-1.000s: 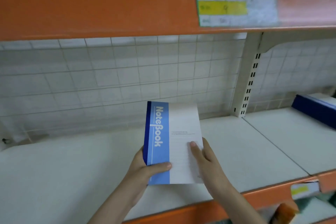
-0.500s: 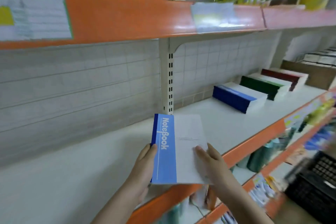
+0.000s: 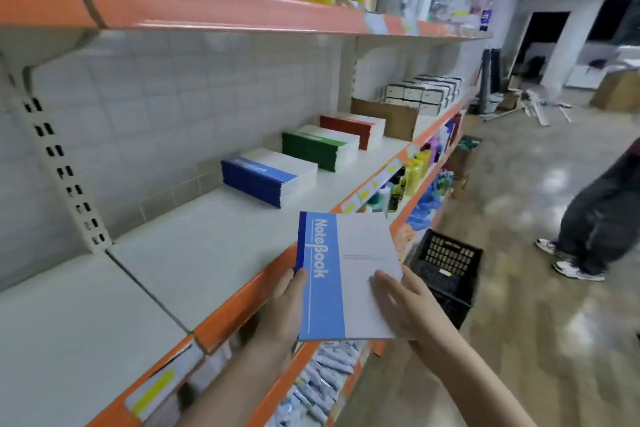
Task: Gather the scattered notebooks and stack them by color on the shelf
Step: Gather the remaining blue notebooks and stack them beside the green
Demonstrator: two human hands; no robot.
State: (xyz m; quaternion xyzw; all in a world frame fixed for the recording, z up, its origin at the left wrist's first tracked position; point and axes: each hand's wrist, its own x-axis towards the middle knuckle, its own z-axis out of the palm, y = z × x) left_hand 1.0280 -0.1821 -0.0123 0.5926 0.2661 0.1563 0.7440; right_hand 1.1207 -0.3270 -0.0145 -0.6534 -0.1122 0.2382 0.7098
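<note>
Both hands hold one blue-and-white notebook (image 3: 346,277) in the air, over the orange front edge of the white shelf (image 3: 194,253), its cover facing up with the blue band and the word "NoteBook" along the left side. The left hand (image 3: 285,308) grips the notebook at its lower left edge, thumb lying on the blue band, the other fingers hidden under the cover. The right hand (image 3: 405,308) supports the lower right corner, thumb laid on the white cover and fingers hidden beneath. Further along the shelf, well apart from the held notebook, lie three stacks in a row: a blue stack (image 3: 266,177) nearest, a green stack (image 3: 318,147) just beyond it, and a red stack (image 3: 353,126) after that. A brown box (image 3: 388,120) stands just past the red stack. On the floor to the right of the shelf sits a black crate (image 3: 446,270), and the legs of another person (image 3: 595,218) show at the right edge.
</note>
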